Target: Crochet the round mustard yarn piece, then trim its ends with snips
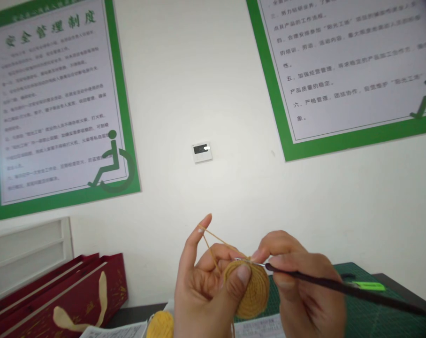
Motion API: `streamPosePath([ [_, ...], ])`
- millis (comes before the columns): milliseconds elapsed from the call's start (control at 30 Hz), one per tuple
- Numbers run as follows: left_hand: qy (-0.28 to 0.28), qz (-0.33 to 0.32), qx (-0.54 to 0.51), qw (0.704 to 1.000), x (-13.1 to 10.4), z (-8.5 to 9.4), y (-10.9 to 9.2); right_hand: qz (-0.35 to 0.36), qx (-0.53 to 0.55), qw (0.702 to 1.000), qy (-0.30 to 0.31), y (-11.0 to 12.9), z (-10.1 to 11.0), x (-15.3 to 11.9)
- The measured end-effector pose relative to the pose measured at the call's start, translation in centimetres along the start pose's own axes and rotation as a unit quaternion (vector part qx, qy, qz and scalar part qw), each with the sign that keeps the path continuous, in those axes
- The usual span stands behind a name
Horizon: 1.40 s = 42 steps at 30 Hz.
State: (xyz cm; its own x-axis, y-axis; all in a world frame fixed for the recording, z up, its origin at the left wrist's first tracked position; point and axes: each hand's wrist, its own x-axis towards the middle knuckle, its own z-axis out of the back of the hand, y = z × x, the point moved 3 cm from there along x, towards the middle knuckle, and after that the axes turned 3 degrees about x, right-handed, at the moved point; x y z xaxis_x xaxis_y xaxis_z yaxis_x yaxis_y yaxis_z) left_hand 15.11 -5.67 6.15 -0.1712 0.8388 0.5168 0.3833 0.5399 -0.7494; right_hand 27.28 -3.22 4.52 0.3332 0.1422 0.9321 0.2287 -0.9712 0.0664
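My left hand [206,286] pinches a round mustard-yellow crochet piece [255,295] between thumb and fingers. Its index finger points up, with a strand of yellow yarn [218,238] looped around it and running down to the piece. In my right hand [300,277] is a crochet hook [325,280] with a dark handle, gripped like a pen. The hook's silver tip lies at the top edge of the piece, beside my left thumb. A yellow ball of yarn [160,325] sits below my left hand, partly cut off by the frame.
Dark red gift bags [93,293] with cream handles stand at the left. A green cutting mat [366,314] lies on the dark table, with a bright green tool [369,285] on it. Printed papers [262,327] lie below my hands. Green-framed posters [65,108] hang on the wall.
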Motion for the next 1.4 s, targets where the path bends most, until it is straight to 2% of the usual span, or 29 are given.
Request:
streamPosePath([
  [133, -0.004, 0.012, -0.011, 1.000, 0.3, 0.6, 0.0, -0.056, 0.058, 0.997, 0.003, -1.2, -0.5, 0.1],
  [233, 0.006, 0.025, -0.014, 1.000, 0.4, 0.7, 0.1, -0.048, 0.051, 0.997, 0.030, -1.7, -0.2, 0.0],
  [300, -0.010, 0.013, 0.003, 1.000, 0.3, 0.5, 0.0, 0.022, -0.037, 0.998, 0.046, -1.4, 0.1, -0.1],
  [333, -0.024, -0.001, 0.017, 1.000, 0.2, 0.4, -0.1, 0.081, -0.104, 0.990, 0.046, -1.1, 0.2, -0.2],
  [400, -0.052, -0.039, 0.051, 0.997, -0.2, 0.0, -0.3, 0.205, -0.230, 0.951, 0.038, -0.3, 0.3, -0.5],
  [467, -0.069, -0.069, 0.081, 0.992, -0.5, -0.5, -0.5, 0.247, -0.280, 0.927, 0.041, 0.2, 0.2, -0.5],
  [567, -0.070, -0.084, 0.105, 0.988, -0.7, -1.0, -0.6, 0.166, -0.239, 0.954, 0.074, 0.1, 0.1, -0.2],
  [633, -0.064, -0.084, 0.117, 0.987, -0.7, -0.9, -0.5, 0.116, -0.198, 0.971, 0.066, 0.1, 0.3, -0.2],
  [733, -0.063, -0.078, 0.131, 0.986, -0.4, -0.3, -0.6, 0.025, -0.138, 0.990, 0.021, -0.1, 0.9, -0.4],
  [833, -0.041, -0.058, 0.114, 0.991, -0.2, 0.3, -0.6, -0.118, -0.065, 0.991, -0.021, -0.8, 1.7, -0.3],
  [900, -0.011, -0.036, 0.089, 0.995, -0.1, 0.5, -0.5, -0.221, 0.013, 0.975, -0.025, -1.4, 1.8, 0.0],
  [1000, 0.029, -0.008, 0.046, 0.998, 0.1, 0.7, -0.4, -0.381, 0.158, 0.911, 0.016, -2.3, 0.7, 0.0],
  [1067, 0.040, -0.001, 0.027, 0.999, 0.2, 0.7, -0.4, -0.432, 0.234, 0.870, 0.042, -2.5, -0.4, -0.3],
  [1100, 0.041, 0.001, 0.023, 0.999, 0.2, 0.6, -0.4, -0.438, 0.259, 0.860, 0.047, -2.5, -0.9, -0.5],
  [1167, 0.035, 0.005, 0.024, 0.999, 0.0, 0.5, -0.4, -0.409, 0.269, 0.870, 0.051, -2.4, -1.4, -0.7],
  [1233, 0.013, 0.003, 0.034, 0.999, -0.2, 0.3, -0.5, -0.317, 0.197, 0.927, 0.048, -2.1, -1.0, -0.5],
  [1300, -0.019, -0.007, 0.043, 0.999, -0.4, 0.2, -0.5, -0.144, 0.046, 0.986, 0.071, -1.2, -0.2, 0.2],
  [1333, -0.029, -0.011, 0.046, 0.998, -0.5, 0.2, -0.5, -0.040, -0.046, 0.995, 0.084, -0.6, 0.1, 0.4],
  [1400, -0.026, -0.005, 0.035, 0.999, -0.4, 0.2, -0.4, 0.145, -0.199, 0.965, 0.091, 0.5, 0.3, 0.6],
])
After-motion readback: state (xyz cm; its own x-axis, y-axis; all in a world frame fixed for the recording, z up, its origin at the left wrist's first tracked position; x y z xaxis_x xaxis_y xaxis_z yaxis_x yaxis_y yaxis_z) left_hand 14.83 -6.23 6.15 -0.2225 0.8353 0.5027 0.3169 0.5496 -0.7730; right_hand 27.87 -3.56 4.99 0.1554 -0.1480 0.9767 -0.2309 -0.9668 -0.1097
